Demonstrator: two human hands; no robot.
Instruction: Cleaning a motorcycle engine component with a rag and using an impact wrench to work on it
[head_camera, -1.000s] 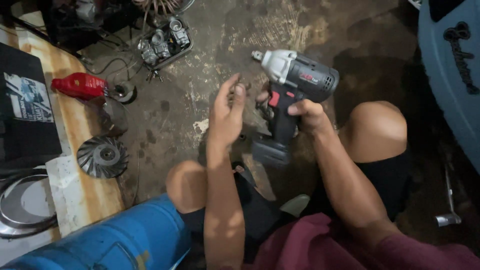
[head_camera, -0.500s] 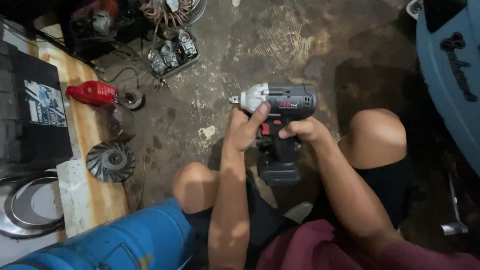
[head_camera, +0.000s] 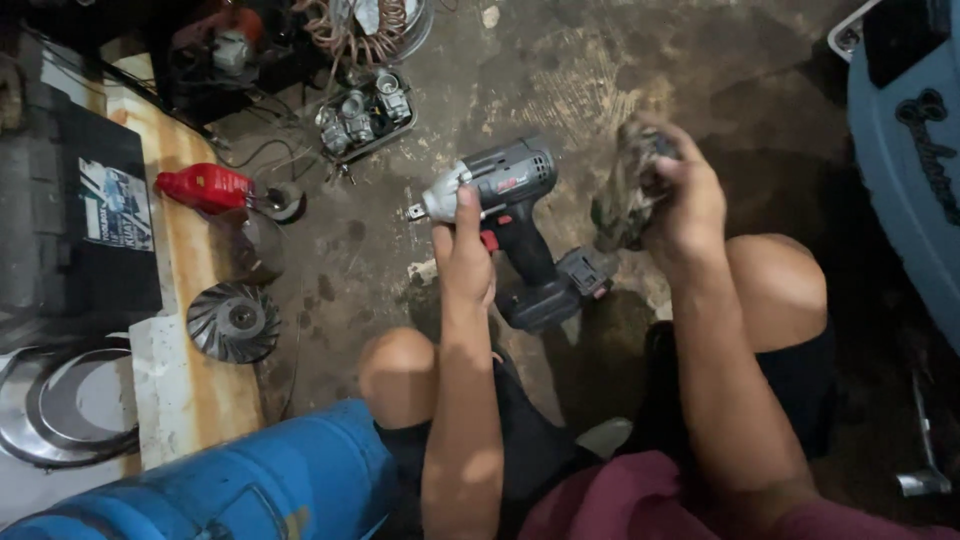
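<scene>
My left hand (head_camera: 464, 255) grips a grey and black cordless impact wrench (head_camera: 515, 225) just behind its nose, the square drive pointing left. Its battery base (head_camera: 560, 290) hangs low over the concrete floor between my knees. My right hand (head_camera: 678, 195) is raised to the right of the tool and is closed around a dirty crumpled rag (head_camera: 622, 200). The two hands are apart.
A wooden bench edge (head_camera: 190, 300) on the left carries a red angle grinder (head_camera: 215, 188), a finned metal disc (head_camera: 233, 322) and a black case (head_camera: 85, 225). A tray of carburettor parts (head_camera: 362, 117) lies on the floor. A blue drum (head_camera: 250, 480) lies bottom left; a blue vehicle panel (head_camera: 915, 170) is at right.
My right hand let go of the wrench handle and lifted to the right with a rag. My left hand took over holding the wrench, which tilted.
</scene>
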